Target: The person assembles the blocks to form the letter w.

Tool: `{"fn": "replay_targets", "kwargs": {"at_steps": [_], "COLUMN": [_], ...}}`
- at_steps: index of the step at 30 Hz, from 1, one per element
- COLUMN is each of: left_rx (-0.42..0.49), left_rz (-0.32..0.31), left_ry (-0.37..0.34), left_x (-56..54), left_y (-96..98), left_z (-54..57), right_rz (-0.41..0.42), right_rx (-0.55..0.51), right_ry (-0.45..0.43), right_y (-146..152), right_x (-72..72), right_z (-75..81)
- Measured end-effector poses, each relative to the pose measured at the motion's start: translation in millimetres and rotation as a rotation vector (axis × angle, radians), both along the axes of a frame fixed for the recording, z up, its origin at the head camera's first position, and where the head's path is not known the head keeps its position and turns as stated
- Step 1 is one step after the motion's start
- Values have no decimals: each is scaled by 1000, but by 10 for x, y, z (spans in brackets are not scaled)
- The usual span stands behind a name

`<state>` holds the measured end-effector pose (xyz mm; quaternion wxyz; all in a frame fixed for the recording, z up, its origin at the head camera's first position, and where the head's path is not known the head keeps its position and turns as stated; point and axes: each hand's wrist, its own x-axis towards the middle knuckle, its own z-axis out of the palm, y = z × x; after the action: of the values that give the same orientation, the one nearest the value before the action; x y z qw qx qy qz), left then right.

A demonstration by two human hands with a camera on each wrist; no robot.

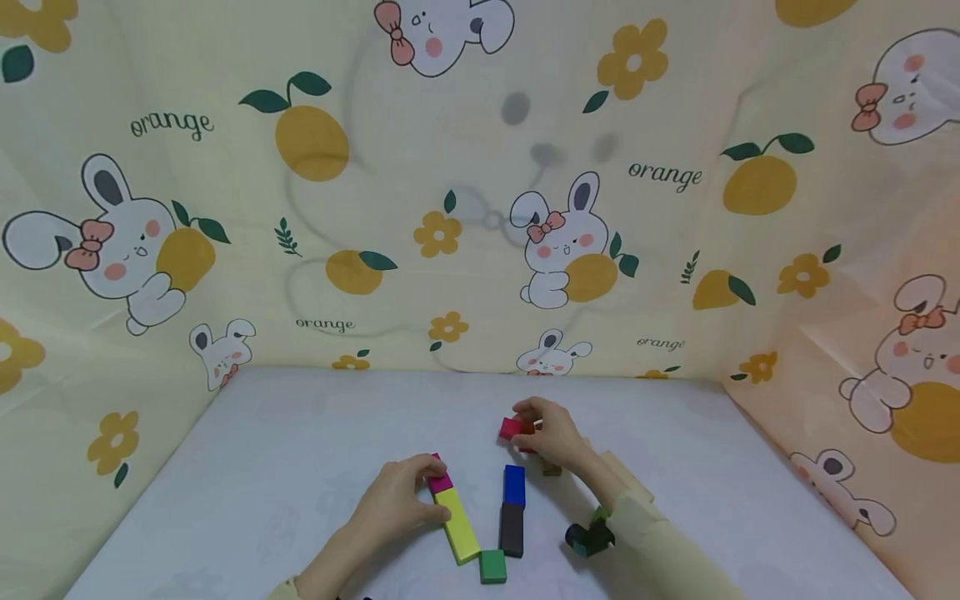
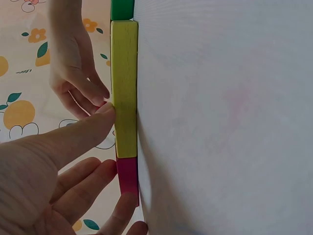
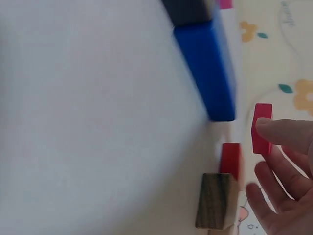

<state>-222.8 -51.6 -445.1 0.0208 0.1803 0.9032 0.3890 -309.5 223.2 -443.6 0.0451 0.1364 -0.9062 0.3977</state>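
Note:
On the white table, a yellow block (image 1: pixel 459 527) lies end to end with a magenta block (image 1: pixel 441 482). My left hand (image 1: pixel 393 500) rests beside them, its thumb touching the yellow block's side and its fingertips at the magenta block's side and far end. A green block (image 1: pixel 492 567) sits at the yellow block's near end. Farther back, my right hand (image 1: pixel 553 433) pinches a small red block (image 3: pixel 262 139) between thumb and fingers. Another red block (image 3: pixel 230 159) and a brown wood-grained block (image 3: pixel 213 200) lie close by this hand.
Between the hands, a blue block (image 1: pixel 514 486) and a black block (image 1: pixel 512 531) form a line. Near the right forearm are a dark rounded piece (image 1: pixel 588 540) and a green piece (image 1: pixel 601 515). A patterned cloth (image 1: pixel 465 167) stands behind the table.

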Motion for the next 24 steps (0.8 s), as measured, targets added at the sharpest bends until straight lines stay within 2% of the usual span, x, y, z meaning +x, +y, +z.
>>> {"fn": "replay_targets", "kwargs": {"at_steps": [4, 9, 15, 19, 24], "left_rx": [3, 6, 6, 12, 18], "left_rz": [-5, -1, 7, 3, -7], "left_ry": [5, 6, -7, -14, -8], "left_x": [-4, 5, 9, 15, 22], "left_y": [-6, -14, -8, -6, -12], "left_z": [-15, -18, 11, 26, 22], "right_rz": [-2, 7, -1, -6, 16], "right_rx": [-58, -135, -93, -75, -64], "right_ry": [1, -62, -94, -99, -86], "right_y": [49, 124, 207, 240, 261], "right_x": [131, 329, 511, 555, 534], "right_z": [53, 142, 150, 100, 47]}}
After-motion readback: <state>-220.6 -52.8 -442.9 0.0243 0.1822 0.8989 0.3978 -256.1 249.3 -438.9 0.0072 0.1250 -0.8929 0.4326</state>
